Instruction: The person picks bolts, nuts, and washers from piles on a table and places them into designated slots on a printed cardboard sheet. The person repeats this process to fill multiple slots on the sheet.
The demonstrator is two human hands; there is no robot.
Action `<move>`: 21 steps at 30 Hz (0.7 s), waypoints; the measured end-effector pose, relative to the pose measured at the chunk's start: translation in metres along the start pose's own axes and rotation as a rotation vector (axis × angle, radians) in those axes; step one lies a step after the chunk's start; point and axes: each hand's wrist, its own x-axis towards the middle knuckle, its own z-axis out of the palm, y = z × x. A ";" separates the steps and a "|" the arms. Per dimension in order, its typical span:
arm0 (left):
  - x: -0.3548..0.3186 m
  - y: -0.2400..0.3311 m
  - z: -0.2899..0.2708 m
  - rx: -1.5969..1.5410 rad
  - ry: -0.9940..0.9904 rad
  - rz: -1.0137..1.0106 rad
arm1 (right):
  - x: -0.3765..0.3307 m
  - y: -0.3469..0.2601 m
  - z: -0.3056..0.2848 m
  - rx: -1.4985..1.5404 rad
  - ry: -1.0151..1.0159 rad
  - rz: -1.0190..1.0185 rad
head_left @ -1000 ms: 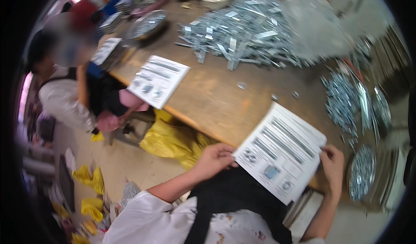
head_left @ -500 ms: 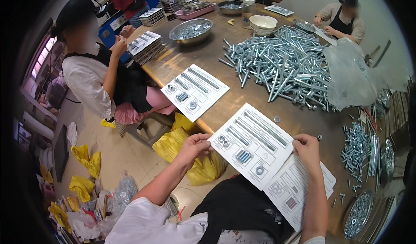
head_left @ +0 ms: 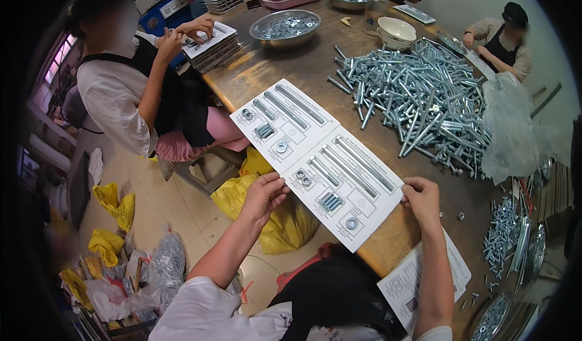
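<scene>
My left hand (head_left: 265, 197) pinches the left edge of a white hardware card (head_left: 371, 211), and my right hand (head_left: 422, 200) grips its right corner. Long bolts, two nuts, a bundle of short bolts and a washer show on this card. Its far edge meets or slightly overlaps a second card (head_left: 303, 147) with the same layout, lying at the table's edge. Whether the held card touches the tabletop I cannot tell. Beneath my right forearm lie more printed cards (head_left: 451, 262), partly hidden.
A large heap of long bolts (head_left: 418, 95) covers the wooden table (head_left: 291, 62), beside a clear plastic bag (head_left: 512, 123). Short bolts (head_left: 502, 232) lie at right. Metal bowls (head_left: 285, 29) hold small parts. One co-worker (head_left: 121, 92) sits left by stacked cards; others work farther back.
Both hands have moved the held card away from the stack, up against the card on the table. The left co-worker's hand has reached onto the stack there.
</scene>
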 end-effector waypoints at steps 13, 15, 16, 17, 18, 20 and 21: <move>0.079 0.068 -0.060 0.032 0.102 0.197 | 0.049 -0.041 0.093 0.130 -0.075 -0.118; 0.100 0.080 -0.074 0.026 0.103 0.205 | 0.057 -0.044 0.104 0.182 -0.141 -0.133; 0.112 0.084 -0.083 0.019 0.086 0.219 | 0.060 -0.047 0.111 0.196 -0.152 -0.142; 0.121 0.089 -0.094 0.015 0.068 0.233 | 0.063 -0.052 0.118 0.213 -0.160 -0.150; 0.122 0.098 -0.088 0.064 -0.043 0.217 | 0.068 -0.055 0.120 0.217 -0.179 -0.123; 0.137 0.100 -0.085 0.072 -0.021 0.266 | 0.076 -0.057 0.123 0.196 -0.165 -0.117; 0.122 0.106 -0.084 0.111 -0.095 0.255 | 0.072 -0.065 0.128 0.090 -0.115 -0.122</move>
